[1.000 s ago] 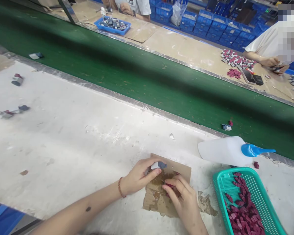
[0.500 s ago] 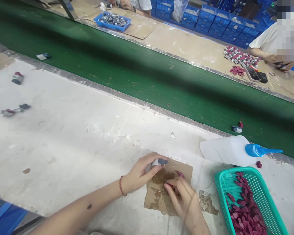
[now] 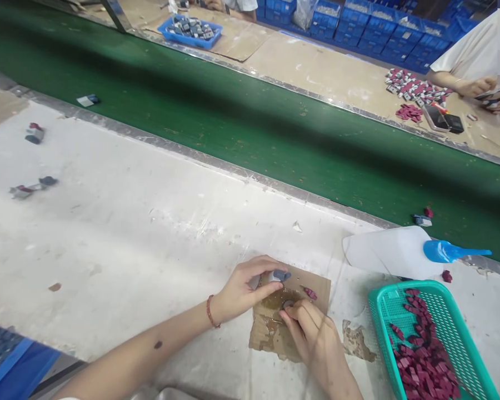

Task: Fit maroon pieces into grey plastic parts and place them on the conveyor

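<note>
My left hand (image 3: 250, 286) pinches a small grey-and-white block (image 3: 279, 275) between thumb and forefinger, above a piece of cardboard (image 3: 320, 286). Just below it, my right hand (image 3: 316, 339) has thumb and fingers pressed together at the cardboard. A small greyish edge shows at those fingertips, too little to name. A wet brown, glue-like patch (image 3: 277, 300) spreads on the cardboard under both hands. One small maroon piece (image 3: 310, 293) lies on the cardboard, beyond the right hand.
On my right stand a green basket (image 3: 373, 311) of maroon pieces and a white bottle (image 3: 387, 253) with a blue nozzle, lying on its side. A green conveyor belt (image 3: 233, 111) carries a few blocks (image 3: 87, 100). Across it, co-workers' hands (image 3: 483, 91) work beside a blue tray (image 3: 162, 32).
Blocks on the belt have shifted right. The view has shifted slightly. The maroon piece on the cardboard shows more fully, and a greyish edge now shows at my right fingertips.
</note>
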### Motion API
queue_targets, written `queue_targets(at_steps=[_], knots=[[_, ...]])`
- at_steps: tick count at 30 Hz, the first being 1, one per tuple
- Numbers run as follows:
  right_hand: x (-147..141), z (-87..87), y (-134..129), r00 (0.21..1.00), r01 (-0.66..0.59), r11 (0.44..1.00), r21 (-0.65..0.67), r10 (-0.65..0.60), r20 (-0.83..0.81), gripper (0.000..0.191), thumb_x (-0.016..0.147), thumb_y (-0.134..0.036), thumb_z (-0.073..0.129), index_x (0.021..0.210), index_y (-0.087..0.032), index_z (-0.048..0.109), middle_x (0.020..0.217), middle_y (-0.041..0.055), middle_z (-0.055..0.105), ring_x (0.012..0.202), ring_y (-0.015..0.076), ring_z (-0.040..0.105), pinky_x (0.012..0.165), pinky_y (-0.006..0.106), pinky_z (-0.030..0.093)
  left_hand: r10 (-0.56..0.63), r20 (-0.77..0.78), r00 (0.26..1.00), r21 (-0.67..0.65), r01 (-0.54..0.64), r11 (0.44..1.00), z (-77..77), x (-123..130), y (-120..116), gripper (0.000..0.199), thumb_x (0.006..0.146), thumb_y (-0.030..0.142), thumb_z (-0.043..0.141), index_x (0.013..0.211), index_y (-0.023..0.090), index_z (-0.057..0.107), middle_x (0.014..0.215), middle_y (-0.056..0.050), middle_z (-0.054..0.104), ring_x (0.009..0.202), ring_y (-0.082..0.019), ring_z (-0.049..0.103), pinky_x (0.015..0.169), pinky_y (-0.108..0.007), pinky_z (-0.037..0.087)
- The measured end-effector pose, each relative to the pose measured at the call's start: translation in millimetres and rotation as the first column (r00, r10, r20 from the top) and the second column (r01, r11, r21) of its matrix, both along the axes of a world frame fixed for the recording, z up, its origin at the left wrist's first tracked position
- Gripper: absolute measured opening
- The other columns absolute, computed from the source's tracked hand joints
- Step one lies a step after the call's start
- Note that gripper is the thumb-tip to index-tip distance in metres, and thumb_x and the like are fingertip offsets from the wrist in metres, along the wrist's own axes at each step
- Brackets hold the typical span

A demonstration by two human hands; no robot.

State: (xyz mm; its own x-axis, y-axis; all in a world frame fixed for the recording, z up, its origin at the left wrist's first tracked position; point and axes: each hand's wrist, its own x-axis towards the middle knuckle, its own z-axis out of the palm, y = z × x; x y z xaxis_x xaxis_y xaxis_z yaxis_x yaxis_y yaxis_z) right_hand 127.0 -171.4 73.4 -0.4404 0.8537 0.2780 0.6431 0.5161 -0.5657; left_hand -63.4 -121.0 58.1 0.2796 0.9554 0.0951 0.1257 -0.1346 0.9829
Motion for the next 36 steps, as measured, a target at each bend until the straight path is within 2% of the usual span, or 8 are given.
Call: queue_targets(at_steps=[5,10,13,16,19,24,31,36], knots=[[1,-0.3,-1,1.000,0.021,0.999,-0.027,-0.021,-0.010,0.025,0.100,-0.019,0.045,0.077,-0.022,0.055,0.066,0.0012,0.061,0.056,0.0151,0.061,0.052,0.024,0.046,0.026,0.062,0.998,-0.168,-0.016,0.986,1.1,2,-1,0.019,0.082,0.032,0.070,0.093,0.017,0.074,0.090,-0.009,0.076,0.077,-0.018,0.067,0.073,-0.030,0.055],[0,-2.7,-3,0.999,0.046,0.997,-0.060,-0.047,-0.024,0.029,0.101,-0.023,0.044,0.074,-0.022,0.056,0.064,0.0015,0.060,0.055,0.0149,0.060,0.052,0.024,0.046,0.084,0.317,0.945,-0.272,0.005,0.962,-0.4,3,1,0.023,0.079,0.035,0.074,0.091,0.016,0.071,0.096,-0.010,0.072,0.087,-0.020,0.070,0.077,-0.031,0.057],[0,0.4,-2,0.987,0.082,0.987,-0.137,-0.099,-0.123,0.027,0.100,-0.025,0.048,0.075,-0.021,0.058,0.066,0.0016,0.062,0.055,0.0146,0.061,0.052,0.024,0.048,0.111,0.422,0.900,-0.315,0.031,0.949,-1.7,3,2,0.025,0.074,0.035,0.079,0.086,0.016,0.070,0.091,-0.007,0.070,0.081,-0.019,0.070,0.074,-0.030,0.058],[1,5.2,-1,0.917,0.151,0.947,-0.283,-0.241,-0.318,0.020,0.095,-0.027,0.057,0.077,-0.020,0.062,0.069,0.0028,0.067,0.058,0.0155,0.064,0.054,0.024,0.052,0.153,0.469,0.870,-0.397,0.053,0.916,-0.5,2,2,0.029,0.067,0.034,0.085,0.082,0.015,0.068,0.083,-0.004,0.071,0.077,-0.015,0.068,0.071,-0.025,0.056],[1,7.8,0,0.775,0.178,0.863,-0.473,-0.419,-0.473,0.022,0.092,-0.034,0.062,0.075,-0.020,0.064,0.067,0.0023,0.067,0.048,0.0134,0.061,0.044,0.022,0.051,0.166,0.507,0.846,-0.495,0.128,0.859,2.2,3,-1,0.033,0.069,0.034,0.084,0.088,0.015,0.066,0.082,-0.005,0.073,0.072,-0.013,0.068,0.064,-0.022,0.054],[-1,8.6,2,0.617,0.165,0.803,-0.573,-0.538,-0.575,0.021,0.088,-0.038,0.067,0.078,-0.019,0.066,0.065,0.0012,0.065,0.043,0.0130,0.062,0.042,0.023,0.053,0.131,0.519,0.845,-0.589,0.242,0.771,1.5,6,-5,0.043,0.069,0.041,0.082,0.099,0.015,0.065,0.076,-0.002,0.071,0.062,-0.014,0.070,0.059,-0.023,0.056],[-2,8.8,0,0.618,0.173,0.814,-0.554,-0.528,-0.582,0.020,0.086,-0.038,0.069,0.082,-0.019,0.067,0.068,0.0026,0.068,0.050,0.0156,0.068,0.046,0.023,0.058,0.071,0.435,0.898,-0.607,0.235,0.759,0.3,6,-7,0.049,0.065,0.036,0.085,0.105,0.016,0.065,0.096,-0.008,0.074,0.076,-0.019,0.075,0.069,-0.025,0.058],[0,7.2,-3,0.623,0.199,0.826,-0.527,-0.522,-0.583,0.016,0.087,-0.034,0.069,0.081,-0.020,0.069,0.077,0.0037,0.068,0.051,0.0137,0.067,0.046,0.022,0.057,0.028,0.377,0.926,-0.593,0.218,0.775,0.2,8,-11,0.044,0.065,0.032,0.084,0.102,0.014,0.068,0.085,-0.007,0.076,0.075,-0.019,0.074,0.070,-0.029,0.059]])
